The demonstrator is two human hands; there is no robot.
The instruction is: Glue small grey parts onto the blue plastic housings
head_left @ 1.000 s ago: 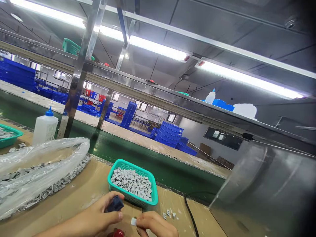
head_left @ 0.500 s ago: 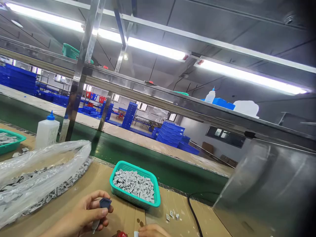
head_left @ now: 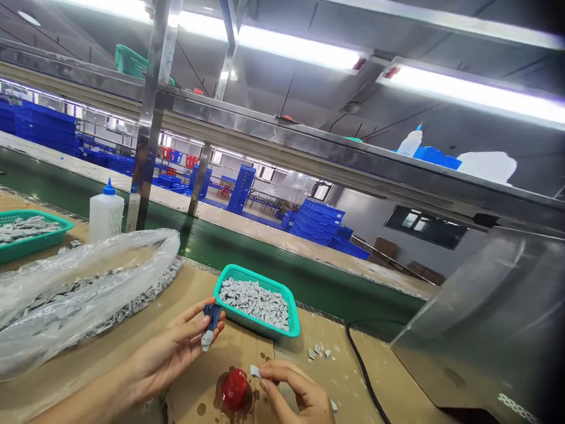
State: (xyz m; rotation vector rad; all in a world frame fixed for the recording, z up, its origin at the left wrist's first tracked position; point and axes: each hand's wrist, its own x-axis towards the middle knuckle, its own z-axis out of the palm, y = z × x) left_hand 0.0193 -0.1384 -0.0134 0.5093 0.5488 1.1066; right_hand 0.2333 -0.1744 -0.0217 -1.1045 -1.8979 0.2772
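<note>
My left hand [head_left: 189,335] grips a dark blue plastic part [head_left: 212,317] between thumb and fingers, with a light grey piece [head_left: 206,340] at its lower end. Pinched in the thumb and fingers of my right hand [head_left: 295,391] is a small light grey plastic piece [head_left: 255,371]. Just left of that piece, a glossy red object [head_left: 234,389] stands on the cardboard, ringed by dark wet stains. Beyond both hands, a green basket [head_left: 296,321] holds many small grey pieces like it.
Several loose grey pieces [head_left: 318,351] lie right of the basket, near a black cable [head_left: 359,359]. A clear plastic bag [head_left: 170,241] of grey parts spreads at left. A white bottle [head_left: 106,212] and another green basket [head_left: 66,228] stand behind it. A metal shelf [head_left: 282,131] crosses above.
The view has tilted down, bringing the red object and my right hand further into sight. My left hand has turned the dark blue part, so the grey piece at its lower end shows.
</note>
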